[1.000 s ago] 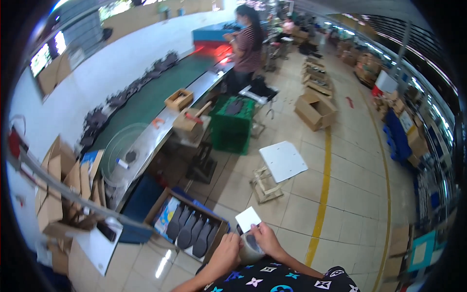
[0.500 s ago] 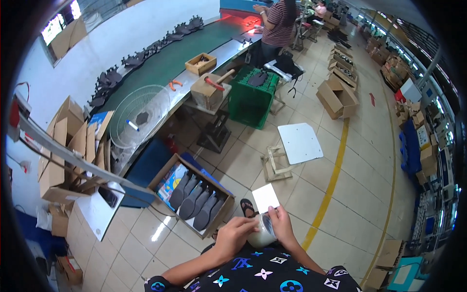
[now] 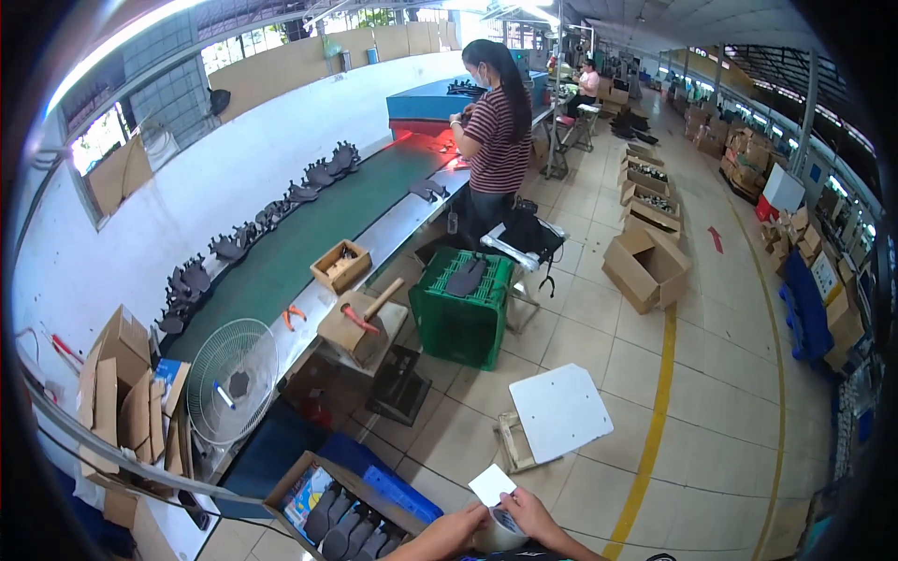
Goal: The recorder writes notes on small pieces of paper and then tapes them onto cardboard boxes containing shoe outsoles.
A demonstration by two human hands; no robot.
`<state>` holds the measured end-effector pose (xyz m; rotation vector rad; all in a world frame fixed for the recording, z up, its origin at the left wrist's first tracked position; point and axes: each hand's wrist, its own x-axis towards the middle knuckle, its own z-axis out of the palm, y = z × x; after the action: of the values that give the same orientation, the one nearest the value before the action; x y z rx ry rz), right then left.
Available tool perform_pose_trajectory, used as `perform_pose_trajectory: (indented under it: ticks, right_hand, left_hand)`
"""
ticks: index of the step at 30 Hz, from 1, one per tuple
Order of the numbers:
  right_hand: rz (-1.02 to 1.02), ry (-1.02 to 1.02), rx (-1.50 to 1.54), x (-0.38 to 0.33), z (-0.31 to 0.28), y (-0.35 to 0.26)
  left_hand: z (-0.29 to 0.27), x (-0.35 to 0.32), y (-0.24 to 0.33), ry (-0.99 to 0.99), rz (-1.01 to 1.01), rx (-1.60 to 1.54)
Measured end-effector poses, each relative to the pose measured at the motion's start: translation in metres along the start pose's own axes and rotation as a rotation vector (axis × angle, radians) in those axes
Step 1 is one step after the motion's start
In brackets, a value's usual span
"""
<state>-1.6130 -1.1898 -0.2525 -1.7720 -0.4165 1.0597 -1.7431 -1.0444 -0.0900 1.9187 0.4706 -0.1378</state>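
Observation:
My right hand [image 3: 527, 513] pinches a small white square card [image 3: 491, 484] by its lower corner, thumb on top. Below the card, a pale round thing [image 3: 500, 537], perhaps a roll of tape, rests between my hands at my lap, mostly covered by them. My left hand [image 3: 456, 530] is closed, its fingertips against this round thing beside the card's lower edge; what they grip is hidden. Left of my hands stands a cardboard box [image 3: 412, 519] with several dark grey shoe soles [image 3: 351, 531].
A white-topped stool [image 3: 561, 414] stands ahead, with a green crate [image 3: 458, 327] beyond it. Along the left runs a green conveyor [image 3: 290, 248] edged with dark parts. A mallet [image 3: 383, 297], orange-handled pliers [image 3: 294, 318] and a fan guard [image 3: 234, 374] lie near it. A co-worker [image 3: 496, 140] stands at its far end.
The view has tilted up, so my hands and the box sit lower in the picture. My left fingers have come closer to the card, which stays in my right hand.

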Motion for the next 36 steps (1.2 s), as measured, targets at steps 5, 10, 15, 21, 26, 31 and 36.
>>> perform_pose_trajectory:
  ticks: [5,10,15,21,26,31,36]
  right_hand:
    - [0.016,-0.077,0.104,0.048,-0.052,-0.044]
    - [0.000,-0.018,0.039,0.108,-0.078,-0.084]
    - [0.026,0.096,0.086,0.180,-0.101,-0.112]
    - [0.131,0.163,0.441,0.323,-0.110,-0.163]
    - [-0.089,0.232,0.742,0.472,-0.103,-0.243]
    - [-0.279,0.245,0.539,0.612,-0.143,-0.345]
    - [-0.250,0.161,0.076,0.790,-0.162,-0.424]
  left_hand:
    - [-0.025,0.075,0.033,-0.205,0.157,0.070]
    - [-0.053,0.151,0.025,-0.282,0.219,0.117]
    - [-0.094,0.234,0.019,-0.328,0.334,0.107]
    - [-0.161,0.348,0.001,0.058,0.504,0.248]
    - [-0.272,0.450,-0.006,0.257,0.590,0.469]
    - [-0.367,0.513,0.005,0.451,0.616,0.577]
    - [-0.435,0.537,-0.023,0.663,0.395,0.187]
